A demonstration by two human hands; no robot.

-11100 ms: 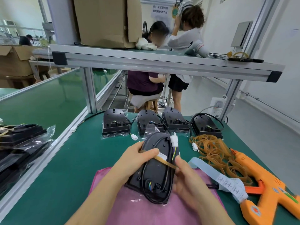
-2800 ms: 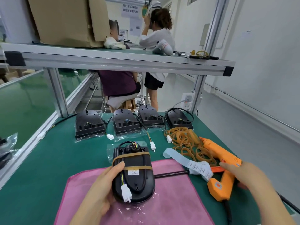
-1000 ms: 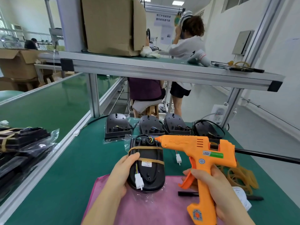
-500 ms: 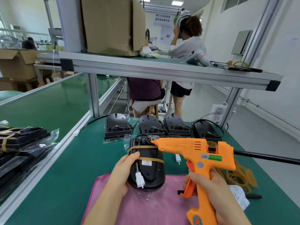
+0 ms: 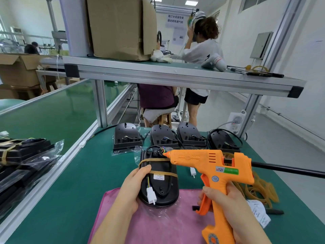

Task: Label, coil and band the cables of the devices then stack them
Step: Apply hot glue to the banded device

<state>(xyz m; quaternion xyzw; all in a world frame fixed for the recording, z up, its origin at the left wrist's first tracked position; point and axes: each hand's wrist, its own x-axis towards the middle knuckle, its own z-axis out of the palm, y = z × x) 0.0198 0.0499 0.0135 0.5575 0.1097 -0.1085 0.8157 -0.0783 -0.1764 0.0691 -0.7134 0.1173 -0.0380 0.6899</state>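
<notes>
Green bench (image 5: 79,187), near edge | left hand (image 5: 132,190) grips banded device (image 5: 163,185), long axis pointing away | right hand (image 5: 228,203) holds glue gun (image 5: 207,162), nozzle at device's far end

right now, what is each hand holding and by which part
The right hand has its grip round the handle of the orange glue gun. The left hand holds the banded black device by its left edge, thumb on top.

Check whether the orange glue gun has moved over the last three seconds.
Yes. The glue gun has left the table beside the rubber bands, moving left; the right hand holds its nozzle at the wires atop the banded device.
</notes>
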